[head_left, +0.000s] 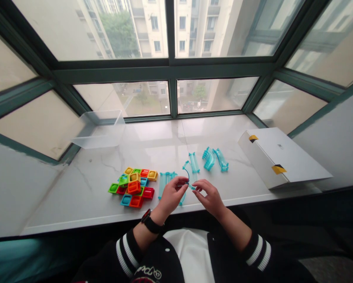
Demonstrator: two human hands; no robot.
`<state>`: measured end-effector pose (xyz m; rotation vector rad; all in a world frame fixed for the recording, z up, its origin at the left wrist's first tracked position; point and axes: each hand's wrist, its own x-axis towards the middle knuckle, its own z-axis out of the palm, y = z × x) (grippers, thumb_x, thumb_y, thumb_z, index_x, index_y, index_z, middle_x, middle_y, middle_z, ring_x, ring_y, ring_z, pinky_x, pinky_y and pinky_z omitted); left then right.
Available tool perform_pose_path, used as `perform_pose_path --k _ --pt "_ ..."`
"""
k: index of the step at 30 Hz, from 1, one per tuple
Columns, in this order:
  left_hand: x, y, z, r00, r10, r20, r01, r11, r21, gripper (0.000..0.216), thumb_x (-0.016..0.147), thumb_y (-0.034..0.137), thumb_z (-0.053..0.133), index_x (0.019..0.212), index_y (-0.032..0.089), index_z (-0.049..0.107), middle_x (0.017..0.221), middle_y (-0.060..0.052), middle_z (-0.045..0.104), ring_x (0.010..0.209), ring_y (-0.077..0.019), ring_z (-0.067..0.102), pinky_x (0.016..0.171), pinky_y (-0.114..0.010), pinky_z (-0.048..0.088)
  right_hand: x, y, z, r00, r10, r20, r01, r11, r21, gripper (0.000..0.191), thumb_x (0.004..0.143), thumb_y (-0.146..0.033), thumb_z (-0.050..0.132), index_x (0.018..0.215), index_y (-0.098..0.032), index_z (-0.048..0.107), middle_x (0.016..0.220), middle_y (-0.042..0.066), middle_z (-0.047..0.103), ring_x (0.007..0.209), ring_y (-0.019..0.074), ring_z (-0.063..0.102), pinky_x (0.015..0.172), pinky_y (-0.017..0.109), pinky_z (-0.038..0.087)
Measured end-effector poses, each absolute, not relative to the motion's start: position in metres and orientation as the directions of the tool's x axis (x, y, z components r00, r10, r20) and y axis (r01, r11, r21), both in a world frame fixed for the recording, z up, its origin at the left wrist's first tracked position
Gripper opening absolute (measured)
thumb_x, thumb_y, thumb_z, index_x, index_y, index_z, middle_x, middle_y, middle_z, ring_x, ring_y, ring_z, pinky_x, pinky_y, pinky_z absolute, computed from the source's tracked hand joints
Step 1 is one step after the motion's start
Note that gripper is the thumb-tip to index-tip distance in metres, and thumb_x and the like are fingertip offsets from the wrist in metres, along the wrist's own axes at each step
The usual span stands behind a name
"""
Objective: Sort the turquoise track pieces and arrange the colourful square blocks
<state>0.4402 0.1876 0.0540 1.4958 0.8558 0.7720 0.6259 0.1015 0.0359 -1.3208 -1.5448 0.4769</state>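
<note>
Near the front edge of the sill, my left hand (173, 191) pinches a thin curved blue plastic piece (188, 171), which arcs upward from the fingers. Close beside it, my right hand (208, 195) pinches a small light-blue translucent piece (191, 187). The two pieces meet or nearly meet between my fingertips; whether they are joined I cannot tell. Under and left of my left hand lie straight translucent blue track pieces (163, 181). Beyond my hands are another straight track piece (194, 162), a curved track piece (208, 158) and a further track piece (221, 160).
A pile of colourful plastic blocks (134, 186) lies left of my hands. At the back left stands a clear plastic bin (101, 129). A large white box (285, 155) with yellow-black tape sits at the right. Windows enclose the marble-patterned sill (73, 196).
</note>
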Motion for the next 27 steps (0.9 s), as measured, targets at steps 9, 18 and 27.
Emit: perform_pose_path --k 9,18,27 --pt "0.475 0.197 0.063 0.599 0.799 0.055 0.079 -0.127 0.989 0.029 0.093 0.025 0.067 0.121 0.023 0.073 0.123 -0.009 0.076 0.106 -0.0217 0.074 0.094 -0.037 0.063 0.645 0.105 0.031 0.269 0.820 0.506 0.577 0.283 -0.766 0.017 0.098 -0.022 0.066 0.115 -0.025 0.069 0.106 0.006 0.070 0.078 0.0170 0.069 0.073 0.034 0.061" --pt "0.509 0.202 0.054 0.707 0.702 0.088 0.043 -0.167 0.985 0.049 0.095 0.026 0.066 0.144 0.028 0.062 0.142 -0.013 0.060 0.116 -0.0237 0.069 0.090 -0.038 0.064 0.684 0.108 0.037 0.338 0.789 0.512 0.665 0.185 -0.724 0.016 0.098 -0.023 0.063 0.111 -0.027 0.072 0.099 0.005 0.071 0.080 0.0202 0.068 0.076 0.038 0.061" --pt "0.540 0.216 0.044 0.725 0.681 0.104 0.034 -0.186 0.982 0.057 0.097 0.029 0.064 0.153 0.028 0.053 0.146 -0.014 0.053 0.118 -0.0251 0.067 0.095 -0.042 0.063 0.706 0.124 0.036 0.390 0.762 0.517 0.705 0.114 -0.700 0.015 0.098 -0.029 0.064 0.110 -0.025 0.073 0.100 0.007 0.074 0.084 0.0223 0.069 0.082 0.041 0.061"
